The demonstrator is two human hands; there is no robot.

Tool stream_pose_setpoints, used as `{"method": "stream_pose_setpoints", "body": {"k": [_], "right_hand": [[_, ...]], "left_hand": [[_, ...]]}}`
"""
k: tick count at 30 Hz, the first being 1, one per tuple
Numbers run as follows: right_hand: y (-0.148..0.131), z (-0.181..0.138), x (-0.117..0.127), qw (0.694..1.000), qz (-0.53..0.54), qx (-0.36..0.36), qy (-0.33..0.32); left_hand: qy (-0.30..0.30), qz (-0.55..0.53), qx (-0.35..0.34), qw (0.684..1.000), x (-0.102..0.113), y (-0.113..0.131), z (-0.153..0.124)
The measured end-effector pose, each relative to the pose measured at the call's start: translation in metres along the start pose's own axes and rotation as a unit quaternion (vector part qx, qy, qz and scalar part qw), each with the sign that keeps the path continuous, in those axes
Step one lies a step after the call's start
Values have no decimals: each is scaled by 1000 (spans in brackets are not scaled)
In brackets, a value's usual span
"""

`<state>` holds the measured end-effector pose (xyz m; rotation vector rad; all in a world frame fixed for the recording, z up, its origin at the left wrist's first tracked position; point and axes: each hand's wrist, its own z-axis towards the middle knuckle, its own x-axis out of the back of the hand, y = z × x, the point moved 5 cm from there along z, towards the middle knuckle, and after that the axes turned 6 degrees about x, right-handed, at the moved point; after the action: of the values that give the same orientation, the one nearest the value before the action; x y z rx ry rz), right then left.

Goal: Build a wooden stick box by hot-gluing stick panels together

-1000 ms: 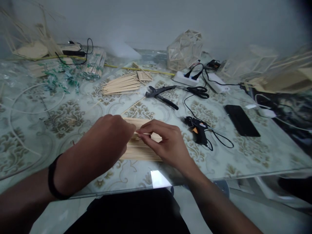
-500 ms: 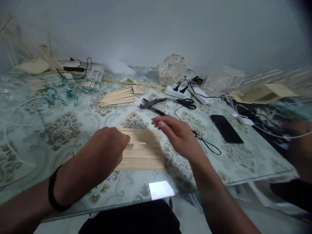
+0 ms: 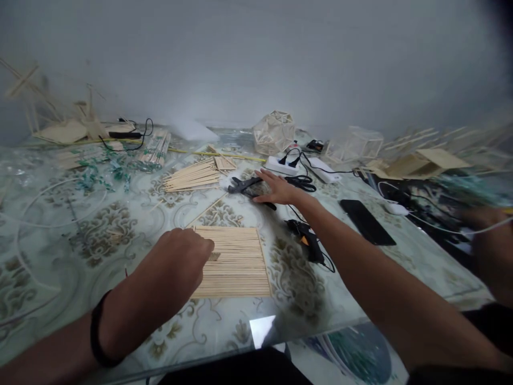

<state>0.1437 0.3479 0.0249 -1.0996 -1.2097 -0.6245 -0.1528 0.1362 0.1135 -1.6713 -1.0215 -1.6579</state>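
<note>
A flat panel of thin wooden sticks (image 3: 236,262) lies on the table in front of me, its sticks side by side with an upright stick along the right edge. My left hand (image 3: 180,262) is closed over the panel's left part, and its fingertips are hidden. Whatever it may hold I cannot make out. My right hand (image 3: 276,190) reaches forward with thumb and fingers apart, over the handles of dark cutting pliers (image 3: 240,185). Whether it touches them is unclear. A black glue gun (image 3: 308,240) lies beneath and beside my right forearm.
Loose wooden sticks (image 3: 192,175) lie in a fan behind the panel. At the back are a white power strip (image 3: 280,165) and a stick-built polyhedron (image 3: 274,133). A black phone (image 3: 366,222) lies to the right. Another person's blurred hand (image 3: 491,240) shows at the right edge.
My right hand has moved forward from beside the panel to the pliers, its fingers spreading. The glue gun has come into view. My left hand stays closed at the panel.
</note>
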Motion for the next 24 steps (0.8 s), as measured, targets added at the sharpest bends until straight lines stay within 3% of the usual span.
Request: {"method": "stream_pose_setpoints", "body": {"k": [4,7,13,16,19,21,24], "right_hand": [[-2,17,3,999,-42,-12,-13],[-14,17,0,997,-67,-29,13],[-48,-16,16,993,-46,-63,89],[-68,-64,34,989,12,-86,123],[-99,-139,30,984,120,-85,103],[-126,-194,15,935,330,-84,103],[-167,-255,-19,865,470,-167,63]], "left_hand": [[9,-2,2,1000,2,4,0],[37,-2,-1,999,1,4,-2],[46,8,2,999,7,5,0],[41,11,2,999,8,6,2],[39,9,-2,999,5,3,3],[49,8,-26,998,3,1,4],[83,17,-58,995,3,-2,5]]}}
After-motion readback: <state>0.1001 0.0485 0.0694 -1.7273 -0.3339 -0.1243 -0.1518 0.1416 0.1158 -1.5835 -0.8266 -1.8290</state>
